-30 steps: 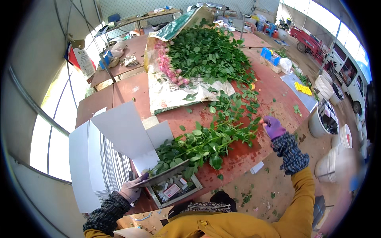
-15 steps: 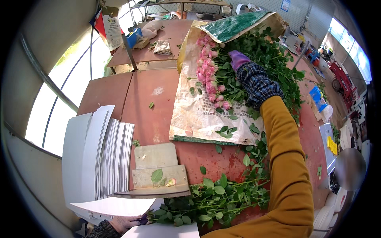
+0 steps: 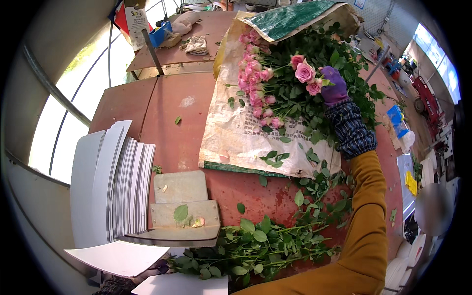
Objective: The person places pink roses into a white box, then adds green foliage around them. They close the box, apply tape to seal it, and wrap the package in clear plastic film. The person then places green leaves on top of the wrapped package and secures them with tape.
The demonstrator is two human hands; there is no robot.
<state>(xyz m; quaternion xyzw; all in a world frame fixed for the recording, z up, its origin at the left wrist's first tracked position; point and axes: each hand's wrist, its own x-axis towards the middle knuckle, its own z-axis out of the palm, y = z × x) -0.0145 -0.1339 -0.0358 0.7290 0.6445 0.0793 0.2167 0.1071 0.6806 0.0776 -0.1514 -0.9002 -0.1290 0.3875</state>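
Note:
My right hand [image 3: 335, 86], in a purple glove and a checked sleeve cover, is closed on a few pink roses [image 3: 305, 73] just above the flower heap. Beneath it lies a pile of leafy rose stems [image 3: 290, 101], with a row of pink rose heads [image 3: 254, 78] along its left side. The pile rests on a printed woven sack [image 3: 236, 142]. My left hand [image 3: 160, 268] is low at the left between white card sheets [image 3: 118, 258], beside leafy green stems [image 3: 270, 246]. The sheets and shadow hide most of its fingers.
A stack of white cardboard [image 3: 113, 182] stands at the left, next to a metal stand [image 3: 184, 214] with leaf scraps on it. Loose leaves lie on the reddish table [image 3: 182, 132]. Metal posts [image 3: 153, 53] rise at its far side. A green sack flap [image 3: 290, 19] covers the far flowers.
My right hand has moved right and slightly nearer, out of the leaves, and pink roses now show in it. My left hand has shifted a little left, and the whole view has shifted slightly.

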